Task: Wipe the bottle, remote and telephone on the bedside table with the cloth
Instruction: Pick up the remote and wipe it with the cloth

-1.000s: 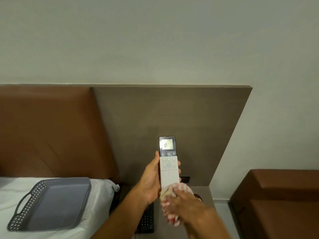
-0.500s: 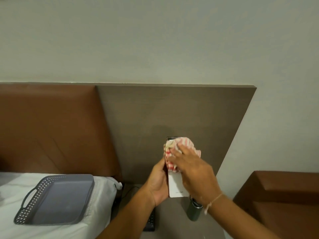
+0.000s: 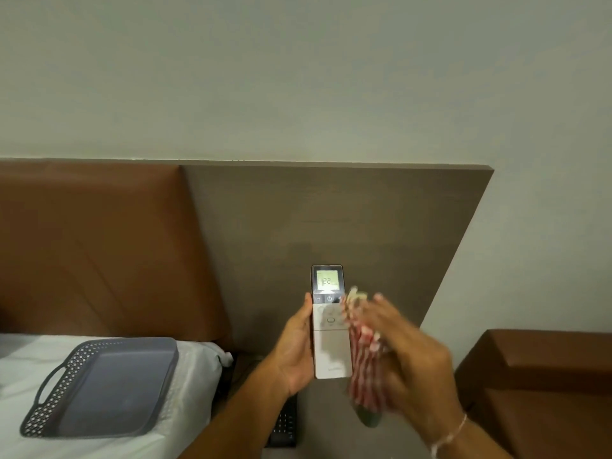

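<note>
My left hand (image 3: 294,352) holds a slim white remote (image 3: 331,342) upright above the bedside table (image 3: 324,422); its small screen is lit. My right hand (image 3: 410,352), blurred by motion, grips a red-and-white striped cloth (image 3: 362,359) against the remote's right edge. Below the cloth a dark green bottle (image 3: 371,420) peeks out on the table. The black telephone (image 3: 284,425) lies on the table's left side, mostly hidden behind my left forearm.
A grey perforated tray (image 3: 102,389) rests on the white bed at the left. The brown padded headboard (image 3: 99,246) and a grey wall panel (image 3: 331,217) stand behind. A brown bench (image 3: 543,385) sits at the right.
My right hand with the cloth has slid from the remote's top down and off to its right side, uncovering the lit screen. My left hand keeps the remote upright.
</note>
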Motion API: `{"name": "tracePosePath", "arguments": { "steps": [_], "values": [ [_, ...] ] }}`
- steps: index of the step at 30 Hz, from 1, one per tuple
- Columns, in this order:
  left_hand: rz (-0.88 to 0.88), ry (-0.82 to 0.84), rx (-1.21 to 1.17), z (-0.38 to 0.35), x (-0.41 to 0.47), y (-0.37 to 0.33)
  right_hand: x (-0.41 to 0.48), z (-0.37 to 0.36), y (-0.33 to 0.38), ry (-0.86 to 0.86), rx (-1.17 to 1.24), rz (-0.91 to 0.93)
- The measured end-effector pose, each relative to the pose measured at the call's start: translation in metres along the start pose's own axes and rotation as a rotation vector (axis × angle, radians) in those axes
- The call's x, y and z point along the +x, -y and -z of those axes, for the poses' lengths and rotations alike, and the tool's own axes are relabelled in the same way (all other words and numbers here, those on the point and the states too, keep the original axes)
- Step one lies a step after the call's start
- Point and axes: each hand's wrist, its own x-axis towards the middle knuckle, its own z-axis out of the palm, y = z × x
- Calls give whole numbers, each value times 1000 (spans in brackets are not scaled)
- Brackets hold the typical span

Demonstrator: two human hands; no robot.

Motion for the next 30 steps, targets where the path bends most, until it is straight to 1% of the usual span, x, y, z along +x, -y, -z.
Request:
{"name": "tracePosePath", "arguments": {
  "steps": [1, 2, 3, 6, 9, 11, 14, 18, 21, 23, 24, 25, 26, 27, 30],
  "values": [
    [3, 3, 16, -2, -1, 3, 17, 6, -7, -72, -19, -40],
    [5, 4, 33, -4, -2, 5, 33, 7, -10, -84, -65, -77],
    [9, 8, 47, -7, -3, 8, 46, 4, -11, -61, -124, -77],
    [7, 19, 82, -14, -4, 13, 54, -32, 3, 130, -315, 29],
    [-3, -5, 49, -10, -5, 18, 41, -53, 5, 183, -400, 107],
    [2, -2, 43, -6, -5, 20, 35, -51, -2, 192, -379, 159],
    [38, -7, 53, -10, -6, 19, 31, -44, -15, 215, -461, 175],
    [15, -1, -4, -12, -4, 16, 25, -30, -35, 351, -461, 160],
    [-9, -20, 27, -6, -1, 14, 33, -22, -47, 379, -451, 45],
    [-28, -25, 68, -1, 0, 13, 46, -17, -53, 329, -451, -103],
    [-32, -23, 81, 0, -1, 11, 55, -14, -55, 267, -411, -185],
    [-30, -8, 78, 2, 0, 10, 64, -13, -56, 178, -362, -233],
    [-25, -4, 79, 1, 0, 9, 72, -14, -54, 129, -320, -252],
    [-21, 3, 84, 1, 1, 8, 79, -18, -49, 117, -311, -229],
    [-2, 11, 81, -6, 1, 5, 81, -40, -22, 268, -324, -88]
  ]
}}
